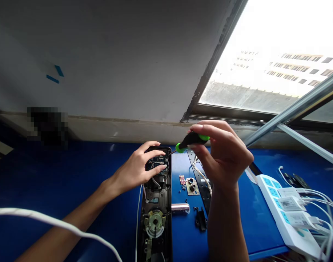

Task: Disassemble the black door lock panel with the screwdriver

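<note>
Screwdriver [192, 142] is pinched in the right hand [223, 156], left hand [136, 167] pressed on the opened door lock [155, 203], hands apart; loose parts [192, 185] already set out on the desk [253, 218], circuit board [157, 159] left in.

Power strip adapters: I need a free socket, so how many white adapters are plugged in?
3, all on the white power strip: top adapter, middle adapter, lower adapter. More may be hidden beneath the cables.

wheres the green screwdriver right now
In the head view, the green-and-black screwdriver is in the right hand, its tip just right of the opened door lock under the left hand.
</note>
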A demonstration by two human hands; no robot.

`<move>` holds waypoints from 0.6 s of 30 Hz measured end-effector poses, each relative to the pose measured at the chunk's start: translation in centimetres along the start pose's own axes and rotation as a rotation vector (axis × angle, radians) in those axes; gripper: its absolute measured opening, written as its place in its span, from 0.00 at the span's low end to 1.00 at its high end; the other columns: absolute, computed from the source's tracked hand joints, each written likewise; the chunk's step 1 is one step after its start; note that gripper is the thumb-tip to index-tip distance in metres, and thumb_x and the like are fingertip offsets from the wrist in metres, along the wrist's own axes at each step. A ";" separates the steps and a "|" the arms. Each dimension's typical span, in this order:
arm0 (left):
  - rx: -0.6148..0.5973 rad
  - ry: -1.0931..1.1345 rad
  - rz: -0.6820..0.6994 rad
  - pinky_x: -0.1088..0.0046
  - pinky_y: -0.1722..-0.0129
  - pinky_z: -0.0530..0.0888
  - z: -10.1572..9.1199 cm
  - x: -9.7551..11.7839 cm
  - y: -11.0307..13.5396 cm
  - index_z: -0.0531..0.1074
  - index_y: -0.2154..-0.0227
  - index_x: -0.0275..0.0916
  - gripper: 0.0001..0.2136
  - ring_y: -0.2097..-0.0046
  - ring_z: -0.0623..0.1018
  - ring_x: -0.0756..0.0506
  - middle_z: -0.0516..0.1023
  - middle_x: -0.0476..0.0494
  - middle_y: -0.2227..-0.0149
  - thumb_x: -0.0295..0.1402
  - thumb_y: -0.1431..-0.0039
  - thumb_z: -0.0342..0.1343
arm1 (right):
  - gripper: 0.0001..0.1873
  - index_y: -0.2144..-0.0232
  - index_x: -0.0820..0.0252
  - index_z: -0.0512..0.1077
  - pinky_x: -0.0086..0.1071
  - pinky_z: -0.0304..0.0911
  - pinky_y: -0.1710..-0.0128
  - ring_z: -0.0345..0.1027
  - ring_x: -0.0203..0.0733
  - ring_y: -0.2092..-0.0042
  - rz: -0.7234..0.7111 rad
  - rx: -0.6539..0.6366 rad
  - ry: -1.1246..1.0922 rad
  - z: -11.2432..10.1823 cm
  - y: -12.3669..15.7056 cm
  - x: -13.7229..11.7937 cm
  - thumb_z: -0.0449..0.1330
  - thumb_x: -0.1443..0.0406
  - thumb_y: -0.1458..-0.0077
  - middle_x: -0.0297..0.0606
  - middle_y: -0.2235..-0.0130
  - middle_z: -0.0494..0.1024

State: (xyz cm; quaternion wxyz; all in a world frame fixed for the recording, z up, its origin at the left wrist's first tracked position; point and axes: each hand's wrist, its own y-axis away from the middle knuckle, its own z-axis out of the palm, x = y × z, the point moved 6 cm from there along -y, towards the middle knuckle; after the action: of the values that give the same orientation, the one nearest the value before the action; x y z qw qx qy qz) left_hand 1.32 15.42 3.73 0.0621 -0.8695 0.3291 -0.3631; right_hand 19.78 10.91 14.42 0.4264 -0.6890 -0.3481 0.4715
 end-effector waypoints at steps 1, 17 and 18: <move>-0.005 0.002 0.001 0.51 0.36 0.73 0.0 0.0 0.0 0.77 0.45 0.45 0.18 0.36 0.73 0.36 0.67 0.39 0.34 0.44 0.34 0.60 | 0.23 0.48 0.46 0.80 0.41 0.78 0.63 0.77 0.43 0.59 -0.012 0.011 0.039 -0.1 0.0 0.0 0.70 0.70 0.46 0.37 0.56 0.79; -0.042 -0.021 0.031 0.51 0.37 0.74 -0.1 -0.3 0.4 0.77 0.43 0.47 0.20 0.36 0.73 0.35 0.64 0.39 0.32 0.48 0.33 0.58 | 0.23 0.41 0.45 0.75 0.52 0.79 0.50 0.78 0.50 0.49 0.016 -0.036 0.028 0.4 0.1 0.0 0.58 0.70 0.35 0.38 0.44 0.80; -0.044 -0.022 0.028 0.51 0.37 0.74 -0.1 -0.3 0.4 0.76 0.43 0.47 0.20 0.36 0.73 0.35 0.64 0.39 0.32 0.48 0.33 0.58 | 0.24 0.42 0.45 0.76 0.51 0.79 0.52 0.78 0.50 0.50 0.010 -0.018 0.021 0.3 0.1 0.0 0.62 0.71 0.38 0.38 0.46 0.81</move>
State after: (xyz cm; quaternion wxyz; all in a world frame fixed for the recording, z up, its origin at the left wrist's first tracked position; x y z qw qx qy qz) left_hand 0.90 15.32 3.54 0.0518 -0.8699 0.3484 -0.3454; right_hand 19.51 10.96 14.26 0.4214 -0.6996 -0.3444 0.4629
